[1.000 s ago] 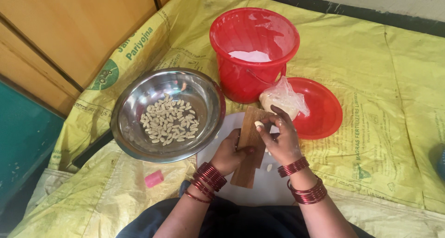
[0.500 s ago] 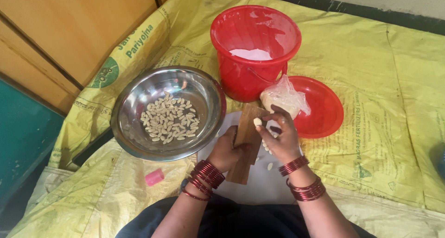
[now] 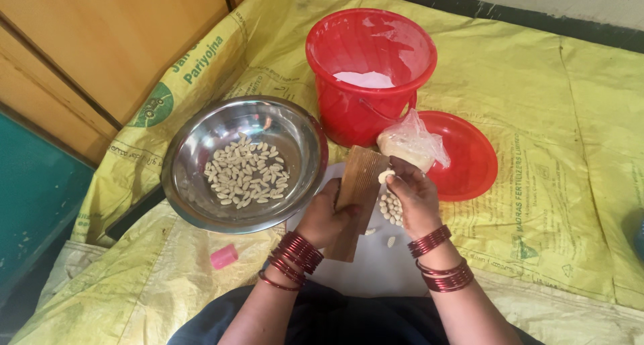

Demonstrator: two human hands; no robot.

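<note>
Both forearms come in from the bottom edge, wrists stacked with dark red bangles. Left hand (image 3: 327,214) is curled in a closed grip, thumb side up, knuckles toward the camera. Right hand (image 3: 410,196) sits just beside it, palm down, fingertips (image 3: 394,178) pinched together at the top.

Path ahead is blocked by red bucket (image 3: 370,73); left flanked by steel bowl (image 3: 245,164), right by red lid (image 3: 463,154). Open sheet (image 3: 577,137) is left far right and near pink block (image 3: 224,256).
</note>
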